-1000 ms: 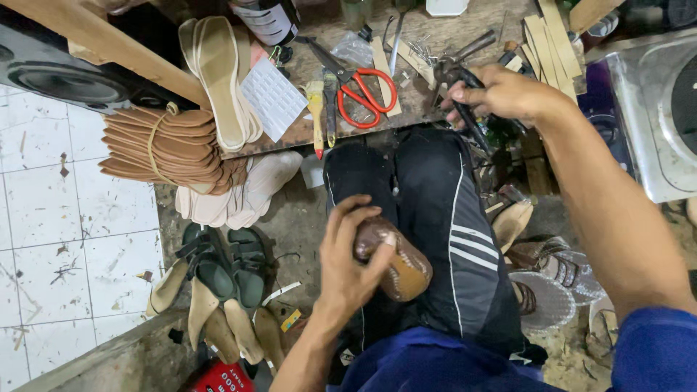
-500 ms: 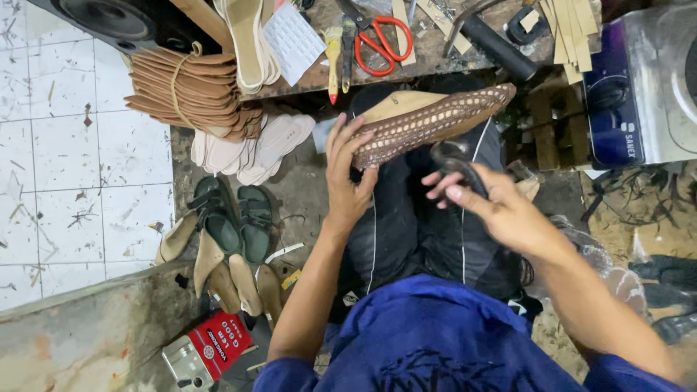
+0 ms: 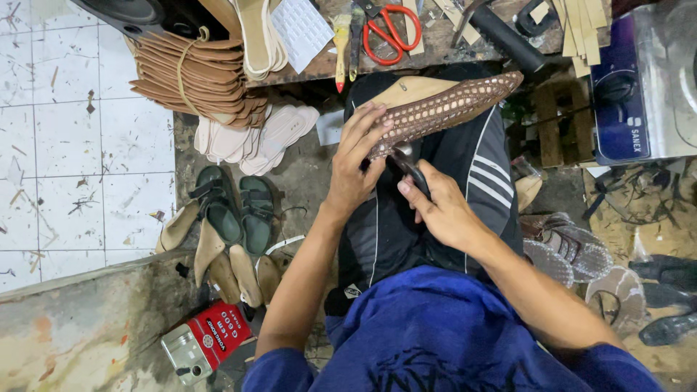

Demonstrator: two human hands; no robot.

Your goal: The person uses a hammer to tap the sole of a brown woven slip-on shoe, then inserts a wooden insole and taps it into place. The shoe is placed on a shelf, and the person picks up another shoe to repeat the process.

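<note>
Left hand (image 3: 356, 163) is clamping the heel end of the brown woven shoe (image 3: 443, 109) lying across the lap; right hand (image 3: 435, 207) is gripping a dark tool (image 3: 410, 168) against its edge. Steadying the shoe firmly should aid control.

The shoe upper (image 3: 443, 109) lies across the lap, the left hand (image 3: 359, 163) on its near end and the right hand (image 3: 435, 207) just at four o'clock. Scissors (image 3: 388, 33) lie on the bench (image 3: 435, 51) at twelve; sandals (image 3: 232, 207) at nine
</note>
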